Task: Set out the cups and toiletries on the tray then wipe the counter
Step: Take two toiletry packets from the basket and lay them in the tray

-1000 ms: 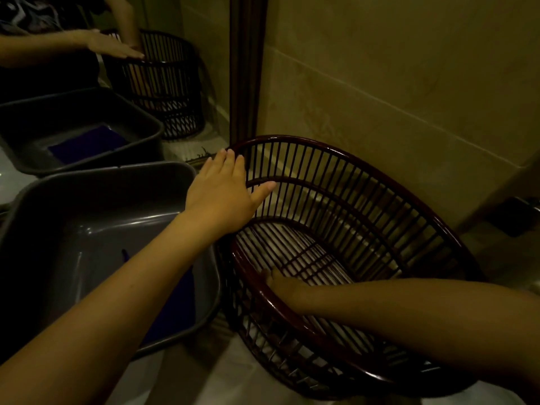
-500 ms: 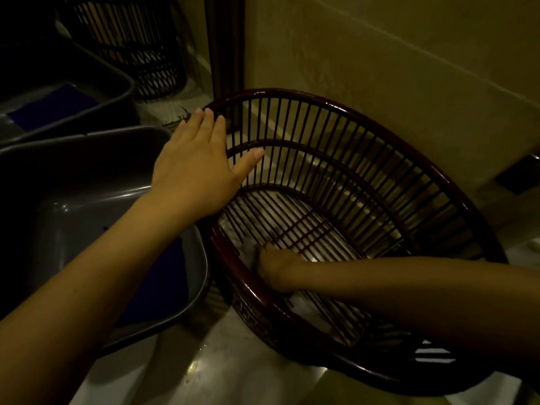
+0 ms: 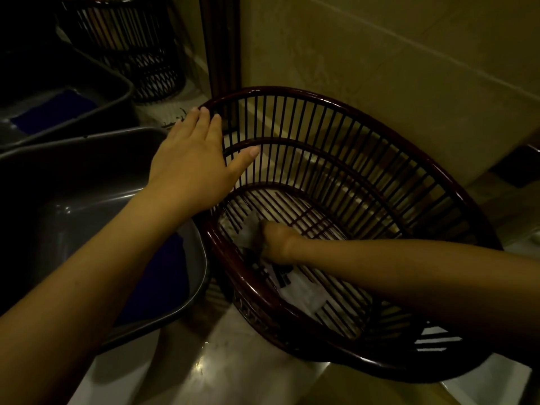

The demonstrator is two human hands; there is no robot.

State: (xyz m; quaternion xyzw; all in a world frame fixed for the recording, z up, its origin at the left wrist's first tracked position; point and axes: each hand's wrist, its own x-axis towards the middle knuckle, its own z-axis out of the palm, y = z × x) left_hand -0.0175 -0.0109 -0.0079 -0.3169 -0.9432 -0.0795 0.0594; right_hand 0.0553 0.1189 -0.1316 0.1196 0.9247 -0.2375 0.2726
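Early yet, I judge: left hand [image 3: 191,162] flat on slatted basket [image 3: 292,92] rim, right hand [image 3: 276,242] inside it gripping a white packet [image 3: 247,234]; nothing set out.

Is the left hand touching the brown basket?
Touching. The head view shows the left hand lying flat on the basket wall, fingertips on its rim.

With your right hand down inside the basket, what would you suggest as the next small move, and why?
Probably lift the right hand straight up, bringing out the white item it seems to grip on the basket floor. The left hand lies flat against its side, so the basket should hold steady.
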